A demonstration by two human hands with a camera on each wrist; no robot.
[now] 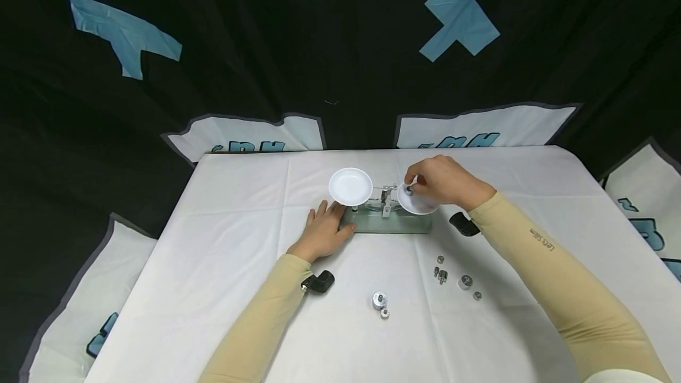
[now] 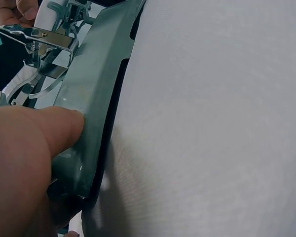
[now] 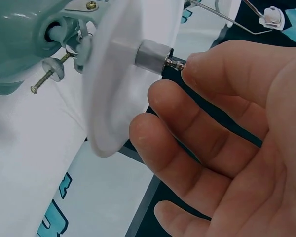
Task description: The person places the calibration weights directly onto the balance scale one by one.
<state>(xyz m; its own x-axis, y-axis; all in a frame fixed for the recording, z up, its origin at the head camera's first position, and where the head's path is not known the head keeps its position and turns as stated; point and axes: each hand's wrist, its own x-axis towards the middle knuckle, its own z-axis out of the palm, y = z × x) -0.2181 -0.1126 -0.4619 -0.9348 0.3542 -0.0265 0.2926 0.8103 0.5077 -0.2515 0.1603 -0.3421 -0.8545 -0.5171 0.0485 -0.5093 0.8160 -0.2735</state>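
Small metal weights (image 1: 380, 301) lie low in the frame on the white desk (image 1: 213, 288). Above them, the left hand (image 1: 322, 230) presses flat, fingers straight, against the green balance scale's base (image 1: 396, 224). Right of centre, the right hand (image 1: 444, 181) pinches a weight (image 3: 154, 54) on the right pan (image 1: 417, 204).

left hand (image 1: 323, 230) flat, right hand (image 1: 444, 180) curled — fingers pinching

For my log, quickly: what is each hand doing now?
Left hand: open, resting against the scale base.
Right hand: pinching the weight on the right pan.
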